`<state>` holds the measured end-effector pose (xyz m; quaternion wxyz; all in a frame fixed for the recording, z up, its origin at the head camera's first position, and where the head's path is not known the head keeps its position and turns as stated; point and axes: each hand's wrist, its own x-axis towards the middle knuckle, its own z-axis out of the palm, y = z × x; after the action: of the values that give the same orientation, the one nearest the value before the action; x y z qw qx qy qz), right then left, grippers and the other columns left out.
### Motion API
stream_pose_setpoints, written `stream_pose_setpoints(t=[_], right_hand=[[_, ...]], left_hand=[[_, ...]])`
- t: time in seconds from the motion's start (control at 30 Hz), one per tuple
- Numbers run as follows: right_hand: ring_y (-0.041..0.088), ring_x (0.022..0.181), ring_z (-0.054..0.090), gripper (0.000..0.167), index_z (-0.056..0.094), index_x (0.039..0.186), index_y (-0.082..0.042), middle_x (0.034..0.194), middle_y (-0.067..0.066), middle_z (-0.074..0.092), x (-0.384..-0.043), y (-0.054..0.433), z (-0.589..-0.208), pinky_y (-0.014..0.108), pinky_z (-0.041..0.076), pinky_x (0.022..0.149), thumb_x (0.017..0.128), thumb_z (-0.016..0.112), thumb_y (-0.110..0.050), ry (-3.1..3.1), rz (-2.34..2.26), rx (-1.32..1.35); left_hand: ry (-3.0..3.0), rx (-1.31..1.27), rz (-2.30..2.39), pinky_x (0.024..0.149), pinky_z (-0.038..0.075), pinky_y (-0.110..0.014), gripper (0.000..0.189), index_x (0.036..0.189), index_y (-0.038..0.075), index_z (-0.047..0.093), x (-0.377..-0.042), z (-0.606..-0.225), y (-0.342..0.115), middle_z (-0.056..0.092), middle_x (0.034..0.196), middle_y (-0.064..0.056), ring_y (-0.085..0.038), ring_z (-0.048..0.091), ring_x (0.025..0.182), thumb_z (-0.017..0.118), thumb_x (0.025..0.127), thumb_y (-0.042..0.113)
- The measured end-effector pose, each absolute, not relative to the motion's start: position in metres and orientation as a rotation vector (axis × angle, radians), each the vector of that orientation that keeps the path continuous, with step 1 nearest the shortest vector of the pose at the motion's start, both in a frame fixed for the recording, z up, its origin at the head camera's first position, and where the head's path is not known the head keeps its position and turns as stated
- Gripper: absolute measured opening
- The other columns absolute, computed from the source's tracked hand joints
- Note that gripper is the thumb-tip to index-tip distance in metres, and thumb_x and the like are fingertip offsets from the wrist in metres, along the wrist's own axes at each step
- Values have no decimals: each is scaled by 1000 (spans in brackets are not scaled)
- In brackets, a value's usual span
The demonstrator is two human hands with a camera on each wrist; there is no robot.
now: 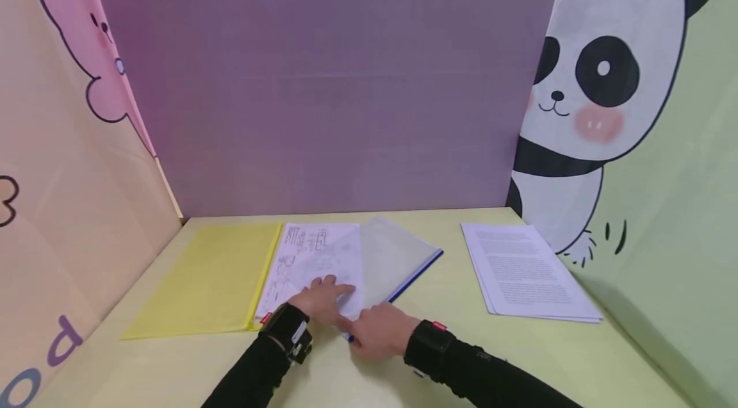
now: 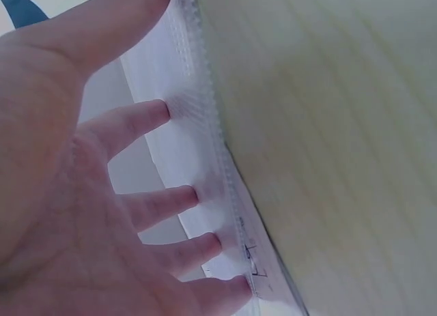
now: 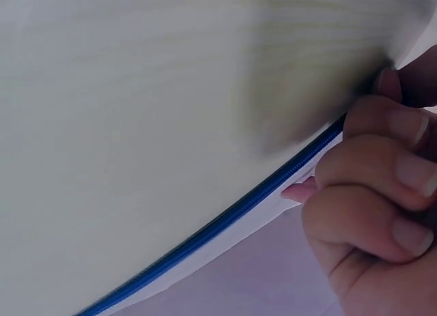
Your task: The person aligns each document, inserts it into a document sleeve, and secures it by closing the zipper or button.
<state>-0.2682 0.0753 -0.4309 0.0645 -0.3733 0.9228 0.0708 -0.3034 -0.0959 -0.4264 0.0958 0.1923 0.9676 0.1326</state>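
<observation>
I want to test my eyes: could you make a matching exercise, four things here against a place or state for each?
1. yellow folder
2. printed sheets
3. left hand
4. right hand

a. fingers curled at the blue strip
b. lying on the table, far left
c. fingers spread apart
d. lying on the table, far right

Pairs: 1b, 2d, 3c, 4a

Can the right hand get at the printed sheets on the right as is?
Probably yes, after letting go: the right hand pinches the blue edge of the clear pouch, but only bare table separates it from the printed sheets.
</observation>
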Motion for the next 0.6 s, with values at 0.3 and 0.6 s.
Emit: stream_pose_setpoints(t=[0.3,0.6], right_hand=[[12,52,45,16,68,90,-23,59,-6,45,-272,80,-431,27,36,52,97,59,-34,2786,206,-1200],[10,52,44,22,59,77,-23,58,-9,44,-276,83,-434,26,36,50,96,61,-33,2801,225,-1264]], left_hand=[[2874,558,372,105,39,-61,88,150,24,52,-302,-425,-96,45,147,-18,-40,45,128,84,74,56],[2853,542,353,108,36,-60,83,149,26,53,-303,-424,-93,43,148,-18,-38,43,129,84,77,52]])
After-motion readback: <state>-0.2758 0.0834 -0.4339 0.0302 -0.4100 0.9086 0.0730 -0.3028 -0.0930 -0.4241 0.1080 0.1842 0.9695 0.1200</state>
